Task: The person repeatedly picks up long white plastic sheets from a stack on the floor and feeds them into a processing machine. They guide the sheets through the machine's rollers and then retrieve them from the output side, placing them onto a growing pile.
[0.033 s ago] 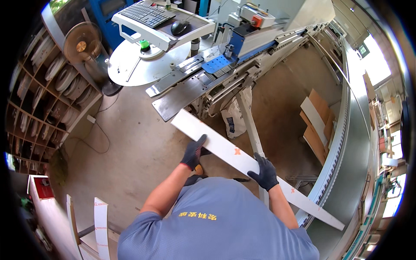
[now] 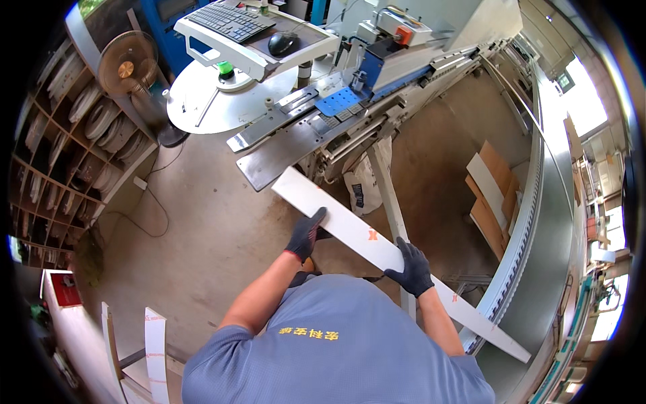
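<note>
A long narrow white board with orange printed marks slants across in front of my body, its upper left end close to the machine's metal plate. My left hand, in a dark glove, grips the board's near edge towards that end, thumb on top and fingers mostly hidden beneath. Farther along, my right hand, also gloved, is wrapped over the board with its thumb at the near edge. The board's lower right end reaches over the long metal conveyor.
An edge machine with a blue perforated plate stands ahead. Left of it are a keyboard shelf, a round white disc, a fan and a rack of rolls. Brown panels lean at right; white strips stand lower left.
The board has shifted very slightly, its upper left end a little to the right and its far right end slightly lower. My left hand has moved a little right with it.
</note>
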`<state>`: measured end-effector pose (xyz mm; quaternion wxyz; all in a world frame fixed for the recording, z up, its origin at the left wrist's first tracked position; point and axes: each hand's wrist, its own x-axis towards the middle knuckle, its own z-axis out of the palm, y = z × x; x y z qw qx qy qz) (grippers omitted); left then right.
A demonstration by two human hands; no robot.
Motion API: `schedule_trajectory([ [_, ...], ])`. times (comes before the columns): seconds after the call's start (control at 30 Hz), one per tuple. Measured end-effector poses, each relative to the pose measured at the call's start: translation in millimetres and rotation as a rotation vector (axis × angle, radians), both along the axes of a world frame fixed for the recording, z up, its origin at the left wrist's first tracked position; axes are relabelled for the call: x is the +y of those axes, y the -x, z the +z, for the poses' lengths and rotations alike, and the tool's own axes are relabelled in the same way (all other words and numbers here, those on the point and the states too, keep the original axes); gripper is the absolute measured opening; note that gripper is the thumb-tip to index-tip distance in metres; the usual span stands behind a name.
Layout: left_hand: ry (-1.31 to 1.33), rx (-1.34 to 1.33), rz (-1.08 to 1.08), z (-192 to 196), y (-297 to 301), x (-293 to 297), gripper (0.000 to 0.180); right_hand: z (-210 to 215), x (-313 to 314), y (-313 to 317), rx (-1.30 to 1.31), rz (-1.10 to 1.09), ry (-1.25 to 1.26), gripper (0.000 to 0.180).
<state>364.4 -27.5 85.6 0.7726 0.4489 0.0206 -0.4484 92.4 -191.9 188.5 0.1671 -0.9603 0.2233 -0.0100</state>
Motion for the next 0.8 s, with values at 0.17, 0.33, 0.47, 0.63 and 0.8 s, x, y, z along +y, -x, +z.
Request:
schedule_trajectory([
  [0.17,-0.004,-0.091,-0.226,-21.1,-47.9,-60.4,0.046,-5.6,-37.4,-46.1,0.088,0.131,0.038,0.09],
  [0.33,0.02,-0.074,0.016,-40.2,-94.7,-95.9,0.052,-19.5,-52.8,-117.3,0.301,-0.006,-0.026,0.091],
  [0.47,-0.077,-0.335,0.127,-3.8,-112.0,-83.6,0.065,-37.7,-57.9,-156.3,0.204,-0.034,0.001,0.097],
  [0.63,0.071,-0.336,0.173,4.8,-118.3,-95.8,0.077,-42.4,-68.5,-185.9,0.215,-0.072,-0.074,0.096],
  [0.8,0.04,-0.314,0.039,7.0,-123.1,-113.1,0.082,-41.8,-70.9,-190.5,0.213,-0.068,-0.14,0.097],
])
